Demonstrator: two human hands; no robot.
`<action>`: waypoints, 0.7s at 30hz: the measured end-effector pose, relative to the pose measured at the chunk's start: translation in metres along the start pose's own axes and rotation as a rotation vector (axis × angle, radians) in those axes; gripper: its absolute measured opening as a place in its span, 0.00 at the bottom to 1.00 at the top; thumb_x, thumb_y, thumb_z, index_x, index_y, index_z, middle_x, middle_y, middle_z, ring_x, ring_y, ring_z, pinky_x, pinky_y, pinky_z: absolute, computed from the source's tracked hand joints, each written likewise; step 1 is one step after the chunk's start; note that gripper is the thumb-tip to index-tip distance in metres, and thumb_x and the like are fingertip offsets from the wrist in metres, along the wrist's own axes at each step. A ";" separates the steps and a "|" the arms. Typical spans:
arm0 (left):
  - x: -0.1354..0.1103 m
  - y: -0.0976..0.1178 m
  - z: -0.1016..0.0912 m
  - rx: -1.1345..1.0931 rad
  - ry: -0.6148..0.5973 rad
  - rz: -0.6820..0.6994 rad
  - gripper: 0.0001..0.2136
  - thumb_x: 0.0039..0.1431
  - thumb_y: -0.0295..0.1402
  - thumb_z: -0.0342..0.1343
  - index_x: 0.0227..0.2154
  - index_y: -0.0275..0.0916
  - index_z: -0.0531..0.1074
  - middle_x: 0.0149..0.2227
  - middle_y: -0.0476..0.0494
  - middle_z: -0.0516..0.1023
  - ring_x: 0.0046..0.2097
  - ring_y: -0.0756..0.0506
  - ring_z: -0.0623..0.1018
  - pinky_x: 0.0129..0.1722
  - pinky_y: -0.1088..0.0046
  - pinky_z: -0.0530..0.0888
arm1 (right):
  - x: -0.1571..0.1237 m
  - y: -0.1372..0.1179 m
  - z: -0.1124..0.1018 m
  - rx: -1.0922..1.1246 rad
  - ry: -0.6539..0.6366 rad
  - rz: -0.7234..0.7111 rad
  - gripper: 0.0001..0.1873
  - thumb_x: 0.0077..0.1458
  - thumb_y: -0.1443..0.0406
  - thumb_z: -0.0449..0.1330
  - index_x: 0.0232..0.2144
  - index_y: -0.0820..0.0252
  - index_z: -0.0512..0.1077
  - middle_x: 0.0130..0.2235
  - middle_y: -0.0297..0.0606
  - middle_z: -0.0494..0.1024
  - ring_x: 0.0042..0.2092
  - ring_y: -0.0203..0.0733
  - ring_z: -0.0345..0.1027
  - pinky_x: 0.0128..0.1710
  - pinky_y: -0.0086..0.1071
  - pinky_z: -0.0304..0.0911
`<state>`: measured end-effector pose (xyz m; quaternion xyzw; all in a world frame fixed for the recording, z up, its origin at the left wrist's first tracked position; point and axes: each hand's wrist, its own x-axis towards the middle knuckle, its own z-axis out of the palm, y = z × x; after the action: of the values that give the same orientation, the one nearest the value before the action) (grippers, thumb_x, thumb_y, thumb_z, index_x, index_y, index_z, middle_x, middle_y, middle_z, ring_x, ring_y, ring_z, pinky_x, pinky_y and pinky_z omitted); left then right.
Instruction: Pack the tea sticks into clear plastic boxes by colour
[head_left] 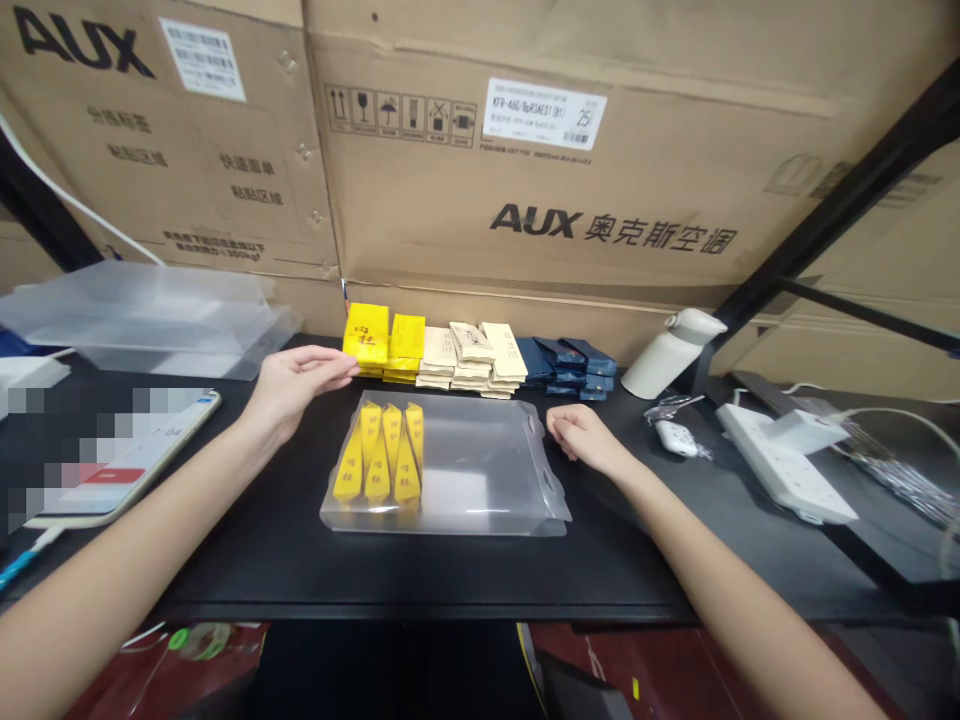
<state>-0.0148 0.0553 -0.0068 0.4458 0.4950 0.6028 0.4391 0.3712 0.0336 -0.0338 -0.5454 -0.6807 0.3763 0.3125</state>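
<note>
My left hand (304,385) pinches the lower left corner of a yellow packet (367,334) with dark lettering, at the left end of the stacked packets. In front stands a clear plastic box (480,455), open at the top. Several yellow packets (392,455) stand side by side in its left part. Just off the box's right edge, my right hand (589,437) rests with its fingers curled in and nothing visible in them. Beige packets (472,345) and dark blue packets (570,362) lie in stacks to the right of the yellow ones.
Clear plastic sheets or boxes (180,310) lie at the back left, above a phone (142,460). At right are a white bottle (667,355), an earphone case (676,438) with keys, and a power strip (787,465). Large cardboard boxes (420,200) stand behind the black table (465,580).
</note>
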 end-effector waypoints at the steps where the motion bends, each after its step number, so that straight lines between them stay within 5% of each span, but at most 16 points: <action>1: -0.007 0.003 0.004 0.011 -0.061 -0.005 0.11 0.37 0.30 0.72 0.27 0.34 0.79 0.27 0.45 0.82 0.33 0.46 0.83 0.40 0.74 0.81 | 0.000 0.000 0.000 -0.028 0.064 -0.028 0.08 0.41 0.68 0.49 0.13 0.57 0.59 0.13 0.27 0.58 0.15 0.31 0.51 0.17 0.26 0.47; 5: -0.033 0.011 0.019 0.106 -0.389 -0.069 0.11 0.39 0.33 0.73 0.26 0.35 0.79 0.26 0.44 0.83 0.31 0.45 0.83 0.36 0.73 0.81 | -0.005 -0.005 0.004 -0.096 0.338 -0.155 0.10 0.45 0.69 0.50 0.16 0.58 0.61 0.17 0.29 0.62 0.22 0.34 0.55 0.23 0.28 0.52; 9: -0.050 0.018 0.028 0.135 -0.608 -0.104 0.09 0.42 0.30 0.72 0.24 0.36 0.77 0.26 0.46 0.83 0.30 0.47 0.83 0.34 0.77 0.80 | -0.015 -0.018 0.019 0.031 0.562 -0.461 0.09 0.54 0.67 0.54 0.25 0.58 0.71 0.27 0.35 0.73 0.29 0.38 0.67 0.29 0.31 0.63; 11: -0.054 0.020 0.031 0.131 -0.667 -0.104 0.08 0.42 0.29 0.71 0.24 0.36 0.76 0.26 0.47 0.82 0.29 0.49 0.82 0.32 0.80 0.78 | -0.020 -0.025 0.029 0.127 0.463 -0.547 0.08 0.58 0.62 0.57 0.35 0.57 0.75 0.36 0.38 0.79 0.37 0.42 0.74 0.37 0.34 0.70; 15: -0.056 0.020 0.034 0.169 -0.729 -0.081 0.07 0.46 0.29 0.69 0.25 0.36 0.75 0.24 0.49 0.81 0.25 0.51 0.80 0.28 0.82 0.76 | -0.028 -0.033 0.047 0.275 0.209 -0.579 0.23 0.54 0.53 0.64 0.50 0.54 0.73 0.50 0.40 0.79 0.51 0.48 0.74 0.52 0.39 0.69; 21: -0.057 0.015 0.035 0.225 -0.768 -0.010 0.10 0.47 0.32 0.68 0.32 0.36 0.75 0.27 0.46 0.82 0.29 0.48 0.82 0.32 0.76 0.78 | -0.026 -0.038 0.058 0.405 0.245 -0.318 0.13 0.51 0.57 0.68 0.38 0.55 0.78 0.41 0.37 0.83 0.42 0.43 0.78 0.45 0.36 0.73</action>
<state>0.0302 0.0048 0.0064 0.6816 0.3599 0.3321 0.5437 0.3086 -0.0066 -0.0322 -0.3998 -0.6259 0.3820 0.5500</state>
